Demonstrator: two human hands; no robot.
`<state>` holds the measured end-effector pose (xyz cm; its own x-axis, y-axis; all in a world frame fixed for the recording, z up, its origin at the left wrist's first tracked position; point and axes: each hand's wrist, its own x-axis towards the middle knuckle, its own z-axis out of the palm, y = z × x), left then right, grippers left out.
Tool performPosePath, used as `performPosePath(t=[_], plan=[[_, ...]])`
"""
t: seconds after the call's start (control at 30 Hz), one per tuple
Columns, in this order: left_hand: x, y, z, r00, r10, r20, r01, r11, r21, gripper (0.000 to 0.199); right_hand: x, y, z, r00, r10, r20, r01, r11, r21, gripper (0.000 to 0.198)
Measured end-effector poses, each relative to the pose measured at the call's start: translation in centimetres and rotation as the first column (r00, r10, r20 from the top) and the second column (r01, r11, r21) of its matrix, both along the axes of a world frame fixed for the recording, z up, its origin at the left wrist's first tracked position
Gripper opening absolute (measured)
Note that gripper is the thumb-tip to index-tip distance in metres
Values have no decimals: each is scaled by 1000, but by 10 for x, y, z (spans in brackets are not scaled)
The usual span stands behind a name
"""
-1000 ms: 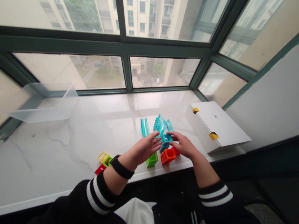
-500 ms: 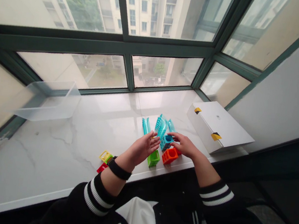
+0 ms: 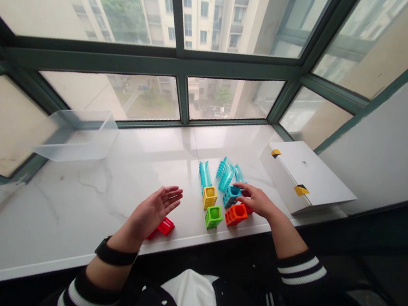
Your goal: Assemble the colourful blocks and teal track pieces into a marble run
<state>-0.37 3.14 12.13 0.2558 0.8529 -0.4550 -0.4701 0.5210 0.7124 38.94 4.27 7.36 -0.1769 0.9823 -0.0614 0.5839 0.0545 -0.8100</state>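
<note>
My left hand (image 3: 155, 211) is held palm up over the shelf, fingers stretched and nothing in it. Just below it lie red pieces (image 3: 166, 226), partly covered by the hand. My right hand (image 3: 257, 201) has its fingers and thumb at the right side of a blue cube block (image 3: 231, 196), closed on it. An orange-red cube block (image 3: 236, 215) stands in front of that hand, and a darker red piece (image 3: 247, 198) shows partly under it. To the left are a yellow cube block (image 3: 209, 197) and a green cube block (image 3: 214, 217).
Behind the cubes lie a straight turquoise track piece (image 3: 205, 174), a curved one (image 3: 225, 174) and another (image 3: 239, 173). A clear plastic bin (image 3: 81, 153) sits at the left by the window, a white box (image 3: 312, 176) at the right. The shelf's front edge (image 3: 185, 244) runs close by.
My left hand has moved left, away from the cubes to above the red pieces, uncovering the yellow cube. My right hand stays at the blue cube. The view has shifted slightly.
</note>
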Motion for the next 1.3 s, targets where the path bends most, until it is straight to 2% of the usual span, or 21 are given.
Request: performPosePath(t=[0.17, 0.33, 0.47, 0.67, 1.03, 1.3], plan=[[-63, -25, -20, 976, 200, -82, -209, 970, -125, 36, 3, 3, -9, 1000, 26, 7, -26, 999, 22, 57], [-88, -45, -32, 950, 298, -93, -309, 939, -149, 35, 7, 8, -17, 992, 48, 121, -56, 997, 57, 76], [-89, -51, -37, 950, 299, -89, -310, 936, -166, 35, 7, 10, -15, 966, 74, 247, -94, 993, 72, 80], [-86, -51, -45, 958, 276, -82, -286, 946, -154, 35, 5, 6, -12, 939, 72, 337, -118, 986, 118, 82], [-87, -50, -55, 960, 268, -82, -278, 947, -162, 33, 9, 8, -15, 920, 81, 385, -138, 983, 124, 83], [-79, -50, -55, 958, 283, -45, -286, 930, -230, 28, 10, 10, -15, 903, 97, 418, -178, 971, 159, 80]])
